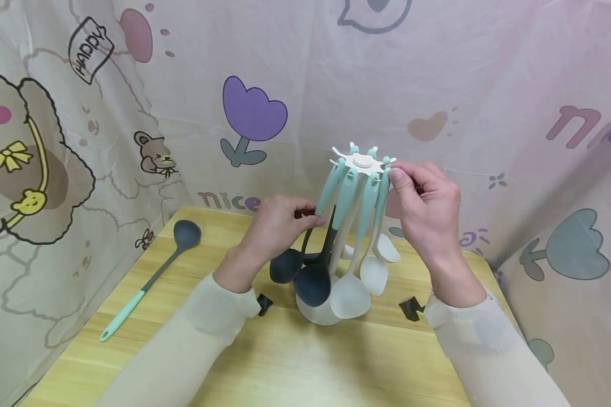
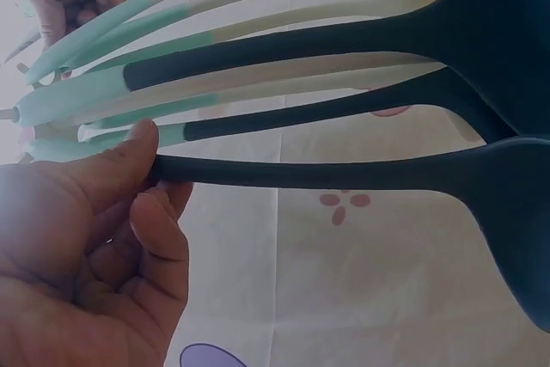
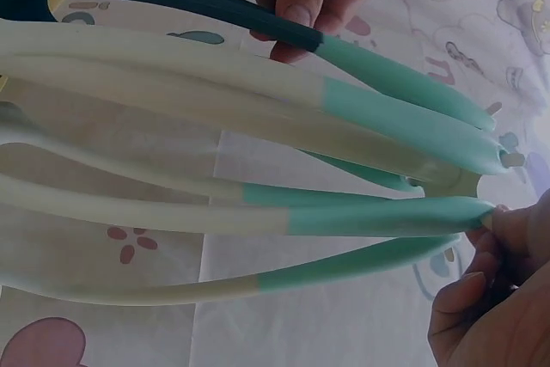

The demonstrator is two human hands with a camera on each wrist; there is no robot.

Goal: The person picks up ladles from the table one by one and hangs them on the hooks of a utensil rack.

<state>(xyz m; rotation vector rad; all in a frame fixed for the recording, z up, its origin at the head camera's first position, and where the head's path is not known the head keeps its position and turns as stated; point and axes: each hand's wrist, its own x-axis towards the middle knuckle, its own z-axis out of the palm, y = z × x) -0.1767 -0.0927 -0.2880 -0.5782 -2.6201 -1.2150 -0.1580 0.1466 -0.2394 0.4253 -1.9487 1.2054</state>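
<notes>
A white rotating utensil rack (image 1: 362,163) stands on the table, hung with several mint-handled kitchen utensils. My left hand (image 1: 287,223) pinches the handle of a dark utensil (image 1: 286,265) on the rack's left side; in the left wrist view its thumb and fingers close where the mint grip meets the dark shaft (image 2: 301,174). Its head is rounded, but I cannot tell its exact kind. With thumb and fingers, my right hand (image 1: 430,200) grips the rack's right edge at a hook, against the end of a white utensil's mint handle (image 3: 387,216).
A dark ladle (image 1: 187,234) with a mint handle lies on the left of the wooden table (image 1: 265,362). On the rack hang another dark utensil (image 1: 313,284) and a white turner (image 1: 350,297). Patterned cloth (image 1: 315,85) surrounds the table's back and sides.
</notes>
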